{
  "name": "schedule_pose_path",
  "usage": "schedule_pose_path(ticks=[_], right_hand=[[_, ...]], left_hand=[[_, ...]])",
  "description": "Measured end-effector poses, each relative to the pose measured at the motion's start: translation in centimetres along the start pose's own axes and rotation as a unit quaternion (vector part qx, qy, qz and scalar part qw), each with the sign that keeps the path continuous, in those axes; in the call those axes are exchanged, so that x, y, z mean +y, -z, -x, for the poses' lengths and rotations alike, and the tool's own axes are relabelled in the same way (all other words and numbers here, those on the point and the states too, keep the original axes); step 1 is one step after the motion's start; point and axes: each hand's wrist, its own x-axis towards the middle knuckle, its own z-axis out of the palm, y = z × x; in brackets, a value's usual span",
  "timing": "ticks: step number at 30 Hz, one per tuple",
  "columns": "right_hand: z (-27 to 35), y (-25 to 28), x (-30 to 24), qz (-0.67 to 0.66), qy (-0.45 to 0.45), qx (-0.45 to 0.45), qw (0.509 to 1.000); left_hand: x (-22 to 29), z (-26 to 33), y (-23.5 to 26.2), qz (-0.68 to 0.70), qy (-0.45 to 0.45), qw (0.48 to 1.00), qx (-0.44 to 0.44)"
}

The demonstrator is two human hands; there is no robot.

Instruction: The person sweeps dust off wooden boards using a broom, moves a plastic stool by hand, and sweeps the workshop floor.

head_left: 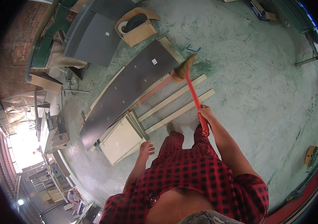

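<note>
Right grip (205, 112) clasps broom (193, 89) at boards' (174, 99) edge; left grip (146, 149) hangs open, empty.

Green floor (263, 82) bears boards (129, 89), slats (177, 98), carton (138, 28)

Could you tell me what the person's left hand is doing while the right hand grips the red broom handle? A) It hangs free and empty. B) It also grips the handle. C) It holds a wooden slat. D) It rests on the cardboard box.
A: the left hand hangs open and empty beside the leg, while only the right hand grips the red broom handle.
</note>
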Motion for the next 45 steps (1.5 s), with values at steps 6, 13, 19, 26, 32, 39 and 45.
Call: schedule_pose_path(ticks=[6,13,19,26,32,39,45], right_hand=[[4.5,5.4,-1.5,0.090,0.049,0.046,0.994],[12.9,5.9,-8.1,0.116,0.058,-0.016,0.991],[12.7,2.5,-9.2,0.145,0.018,-0.075,0.986],[7.2,1.7,-9.6,0.169,-0.052,-0.065,0.982],[4.9,6.0,-16.1,0.240,-0.078,-0.058,0.966],[1.3,15.7,-21.7,0.279,-0.059,0.001,0.959],[2.2,22.5,-28.6,0.326,-0.020,0.044,0.944]], left_hand=[[-1.6,-0.8,1.5,0.005,0.030,0.999,0.010],[-1.0,-4.7,1.8,-0.020,0.064,0.998,-0.016],[3.9,-7.1,0.1,0.009,-0.017,0.998,-0.057],[4.9,-8.4,1.6,0.036,-0.016,0.999,-0.032],[1.8,-7.7,2.5,0.048,0.040,0.997,0.046],[1.6,-4.8,-3.8,0.072,0.068,0.991,0.092],[3.1,-1.6,-14.3,0.070,0.082,0.992,0.070]])
